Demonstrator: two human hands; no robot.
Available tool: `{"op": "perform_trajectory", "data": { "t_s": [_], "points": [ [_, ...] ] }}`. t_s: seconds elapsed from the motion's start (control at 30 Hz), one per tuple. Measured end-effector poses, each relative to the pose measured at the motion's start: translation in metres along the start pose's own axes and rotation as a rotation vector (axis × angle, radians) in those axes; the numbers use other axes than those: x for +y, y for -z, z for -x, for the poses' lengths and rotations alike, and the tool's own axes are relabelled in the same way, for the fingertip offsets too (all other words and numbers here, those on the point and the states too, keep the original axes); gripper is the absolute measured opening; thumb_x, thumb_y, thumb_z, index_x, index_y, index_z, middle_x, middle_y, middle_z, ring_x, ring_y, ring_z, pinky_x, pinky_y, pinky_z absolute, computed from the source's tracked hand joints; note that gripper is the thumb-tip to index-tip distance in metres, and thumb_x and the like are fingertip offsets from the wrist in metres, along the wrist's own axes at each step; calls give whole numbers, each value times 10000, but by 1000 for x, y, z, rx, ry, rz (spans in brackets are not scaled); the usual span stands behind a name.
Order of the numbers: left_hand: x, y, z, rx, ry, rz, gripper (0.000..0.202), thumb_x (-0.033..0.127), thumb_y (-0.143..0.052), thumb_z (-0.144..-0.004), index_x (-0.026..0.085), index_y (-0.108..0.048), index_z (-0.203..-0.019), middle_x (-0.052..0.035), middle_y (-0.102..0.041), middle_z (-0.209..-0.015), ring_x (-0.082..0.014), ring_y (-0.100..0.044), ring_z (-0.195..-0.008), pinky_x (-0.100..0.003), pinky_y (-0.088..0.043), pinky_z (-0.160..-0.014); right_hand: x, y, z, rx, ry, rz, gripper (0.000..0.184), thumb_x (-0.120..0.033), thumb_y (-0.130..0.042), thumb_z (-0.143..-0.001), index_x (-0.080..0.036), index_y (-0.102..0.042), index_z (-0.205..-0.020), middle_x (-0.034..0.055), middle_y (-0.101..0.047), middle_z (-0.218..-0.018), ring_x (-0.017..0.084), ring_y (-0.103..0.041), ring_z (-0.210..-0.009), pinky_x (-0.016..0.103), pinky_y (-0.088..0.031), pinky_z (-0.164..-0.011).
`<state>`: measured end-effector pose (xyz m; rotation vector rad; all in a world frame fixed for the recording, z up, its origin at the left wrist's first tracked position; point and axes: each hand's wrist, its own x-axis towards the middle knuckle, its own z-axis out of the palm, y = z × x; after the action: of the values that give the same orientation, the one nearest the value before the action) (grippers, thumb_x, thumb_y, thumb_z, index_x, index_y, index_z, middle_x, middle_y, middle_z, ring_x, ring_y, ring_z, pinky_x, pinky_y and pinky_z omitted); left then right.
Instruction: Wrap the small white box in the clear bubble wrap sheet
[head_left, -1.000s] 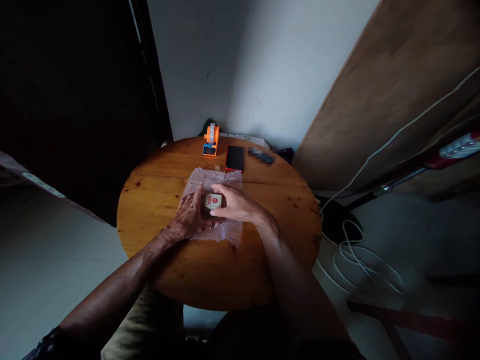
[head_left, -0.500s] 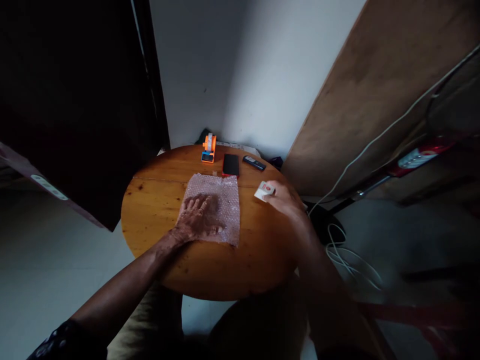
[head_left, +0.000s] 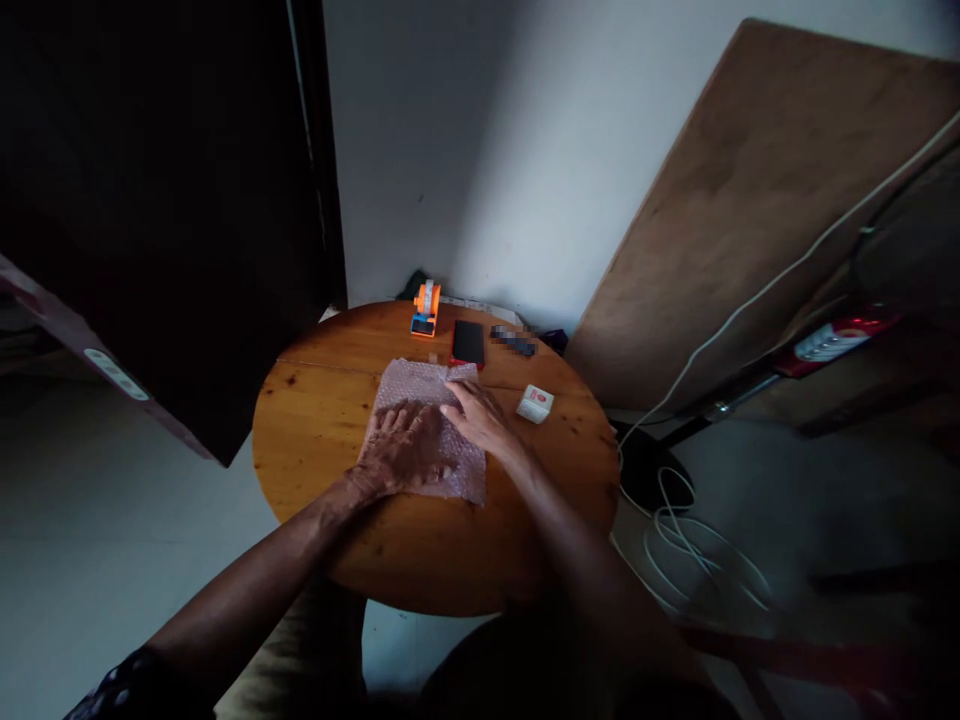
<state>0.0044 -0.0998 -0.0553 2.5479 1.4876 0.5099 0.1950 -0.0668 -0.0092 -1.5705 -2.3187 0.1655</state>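
A sheet of bubble wrap (head_left: 465, 470) lies flat on the round wooden table (head_left: 315, 420). My left hand (head_left: 401, 450) rests on it with the fingers spread. Over the sheet's right part is my right hand (head_left: 476, 415), its fingers apart and nothing in it; whether it touches the wrap I cannot tell. To the right of that hand, a small white box with red print (head_left: 535, 403) sits on the wood. Just behind the sheet lies a dark phone-like slab with a red edge (head_left: 469, 343).
An orange and blue tape dispenser (head_left: 426, 308) stands at the table's back, near the wall. A dark, blurred-out oblong object (head_left: 514, 340) lies behind the white box. On the right, a white cable (head_left: 682, 530) is coiled on the floor beside a stand with a dark base (head_left: 652, 475).
My right hand has let go of the small white box on the table and moved left over the bubble wrap. My left hand stays spread on the sheet. The view has shifted slightly.
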Motion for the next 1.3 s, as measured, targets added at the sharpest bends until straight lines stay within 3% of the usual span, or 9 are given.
{"op": "perform_trajectory", "data": {
  "t_s": [0.17, 0.3, 0.4, 0.53, 0.8, 0.97, 1.13, 1.23, 1.3],
  "points": [
    [-5, 35, -2, -143, 67, 104, 805, 649, -498, -879, 209, -335, -1533, -138, -332, -1604, -347, -351, -1449, -486, -296, -1171, 7, -20, 3, -24, -31, 70, 416, -307, -462, -991, -162, -538, -1373, 112, -491, -1494, 281, -453, -1344, 457, -350, -1109],
    [-10, 55, -28, -210, -44, 33, 614, 482, -481, -937, 189, -434, -1474, -139, -337, -1602, -329, -320, -1473, -493, -287, -1187, 7, -18, 9, -10, -11, 88, 397, -328, -469, -989, -167, -567, -1339, 122, -532, -1451, 295, -483, -1302, 448, -374, -1066],
    [-8, 49, -60, -203, -118, -19, 595, 425, -458, -959, 152, -413, -1486, -154, -337, -1600, -299, -297, -1488, -457, -250, -1211, 4, -16, 9, -4, -17, 94, 380, -334, -447, -996, -173, -584, -1311, 126, -555, -1420, 285, -499, -1282, 439, -377, -1054],
    [-12, 29, -84, -278, -39, -80, 693, 553, -404, -963, 152, -349, -1525, -175, -309, -1608, -346, -240, -1504, -548, -169, -1212, 5, -18, 9, 3, -50, 84, 404, -305, -397, -1004, -178, -561, -1350, 105, -517, -1473, 280, -480, -1308, 456, -345, -1087],
    [-28, 20, -72, -270, 45, -122, 830, 742, -339, -898, 234, -312, -1555, -137, -171, -1661, -397, -54, -1532, -649, -82, -1177, 11, -22, 10, 22, -157, 107, 507, -401, -447, -973, -123, -523, -1390, 137, -495, -1495, 310, -478, -1319, 482, -334, -1093],
    [-30, 23, -73, -284, 69, -138, 855, 759, -290, -898, 244, -242, -1579, -138, -121, -1669, -418, -3, -1527, -669, -56, -1163, 12, -16, 11, 21, -252, 157, 455, -381, -350, -1015, -159, -549, -1359, 119, -508, -1491, 289, -483, -1321, 460, -340, -1064],
    [-29, 32, -74, -331, 104, -165, 833, 726, -313, -915, 236, -224, -1583, -152, -95, -1667, -406, -5, -1529, -685, -82, -1157, 13, -16, 12, 31, -242, 188, 433, -352, -376, -1008, -163, -544, -1360, 110, -507, -1494, 289, -496, -1296, 447, -347, -1032],
    [-18, 41, -54, -351, 55, -206, 712, 593, -301, -983, 209, -236, -1579, -167, -107, -1662, -380, -26, -1536, -682, -75, -1164, 14, -16, 11, 41, -229, 201, 426, -344, -394, -1002, -156, -555, -1348, 113, -526, -1475, 294, -506, -1275, 449, -352, -1020],
    [-7, 41, -30, -340, -82, -192, 696, 613, -347, -970, 247, -302, -1561, -154, -123, -1663, -383, -75, -1533, -642, -61, -1189, 15, -15, 11, 42, -222, 204, 415, -338, -410, -997, -159, -564, -1339, 114, -535, -1466, 297, -506, -1272, 452, -354, -1021]
  ]
}}
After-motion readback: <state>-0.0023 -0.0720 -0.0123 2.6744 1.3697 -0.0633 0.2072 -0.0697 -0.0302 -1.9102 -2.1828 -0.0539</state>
